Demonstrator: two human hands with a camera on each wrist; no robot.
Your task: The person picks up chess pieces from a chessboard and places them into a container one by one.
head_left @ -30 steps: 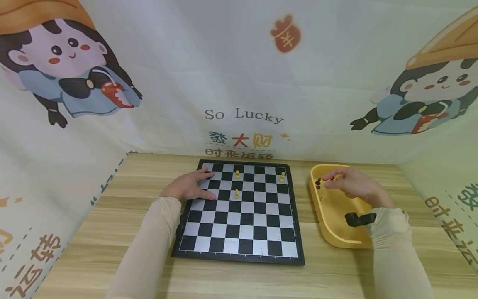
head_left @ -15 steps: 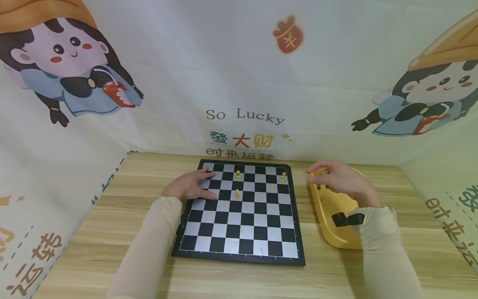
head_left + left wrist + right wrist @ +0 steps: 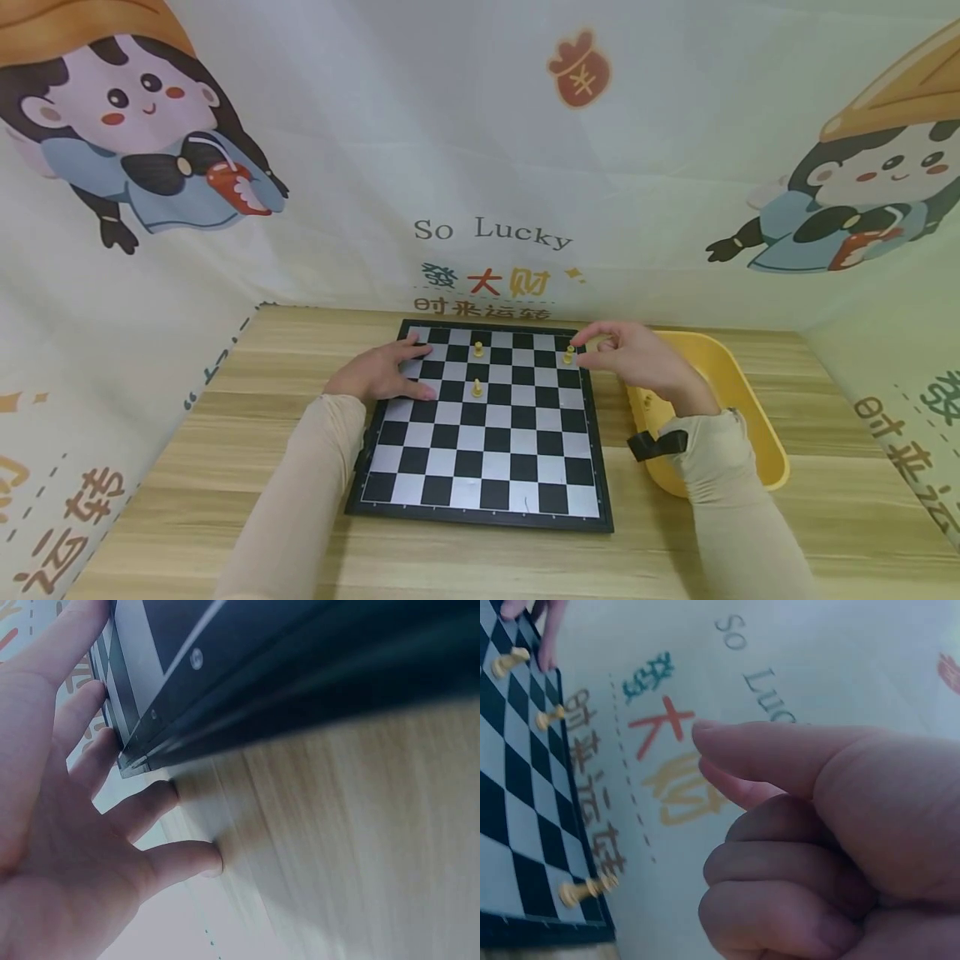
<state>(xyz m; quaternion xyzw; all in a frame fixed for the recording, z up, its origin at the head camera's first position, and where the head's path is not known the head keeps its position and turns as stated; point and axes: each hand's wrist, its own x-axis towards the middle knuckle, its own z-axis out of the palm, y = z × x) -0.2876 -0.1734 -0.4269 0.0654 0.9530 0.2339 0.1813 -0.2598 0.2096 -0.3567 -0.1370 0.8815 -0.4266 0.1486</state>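
My left hand (image 3: 381,372) rests on the left edge of the chessboard (image 3: 457,458), fingers spread; in the left wrist view some fingers touch the board and others reach past its edge. My right hand (image 3: 637,362) hovers at the board's far right corner. Its thumb and index finger stand apart near a pale yellow chess piece (image 3: 568,356), while the other fingers curl inward; I see nothing between them. A second yellow piece (image 3: 477,350) stands at the back. Nearer is a third, which looks like a knight (image 3: 510,662) in the right wrist view.
A yellow tray (image 3: 765,433) sits right of the board, partly under my right forearm. Inside it lies a small yellow piece (image 3: 647,402). A printed cloth (image 3: 480,167) hangs right behind the wooden table (image 3: 225,433).
My right hand has moved left from over the tray to the chess piece at the board's far right corner. My left hand stays put, and the pieces on the board stand unchanged.
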